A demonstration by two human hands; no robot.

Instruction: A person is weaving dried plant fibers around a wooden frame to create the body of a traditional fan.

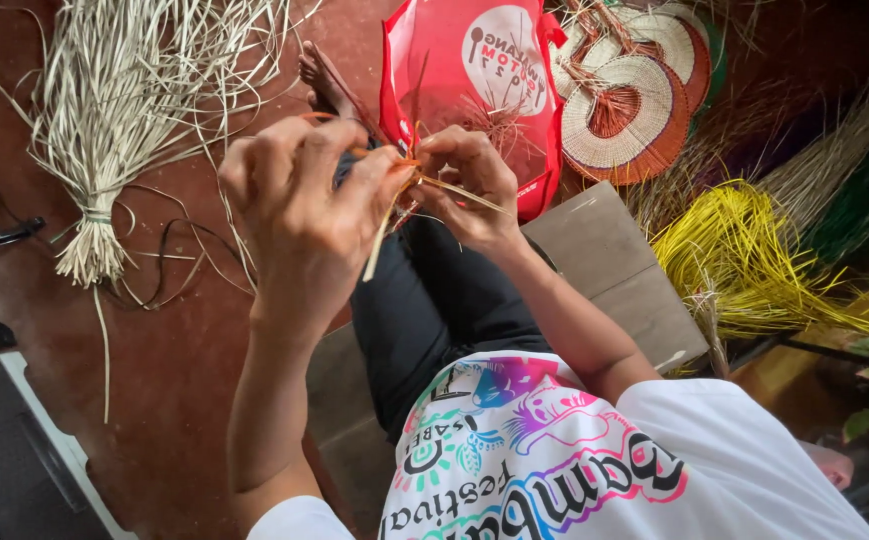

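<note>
We see a small bundle of thin woven strips [410, 190], orange and pale straw in colour, pinched between the two hands just above the lap. The left hand [300, 205] is closed around the strips from the near side, its fingers curled and the thumb pressing at the orange part; one pale strip hangs down from under it. The right hand [470, 180] grips the same strips from the far side, fingertips clenched on them, with a few pale ends sticking out to the right. The two hands touch at the strips.

Just behind the hands, a red bag [470, 80] with a white round print stands on the reddish floor [185, 350]; what it holds we cannot tell. Beside it, toward the top edge of the floor, lie round woven fans [625, 115] in cream with rust rims. To their right are loose heaps of dyed fibre, a yellow bundle [745, 250] nearest. Near the floor's upper left corner lies a tied sheaf of pale straw [115, 120]. A flat brown board [615, 270] sits under the right forearm.
</note>
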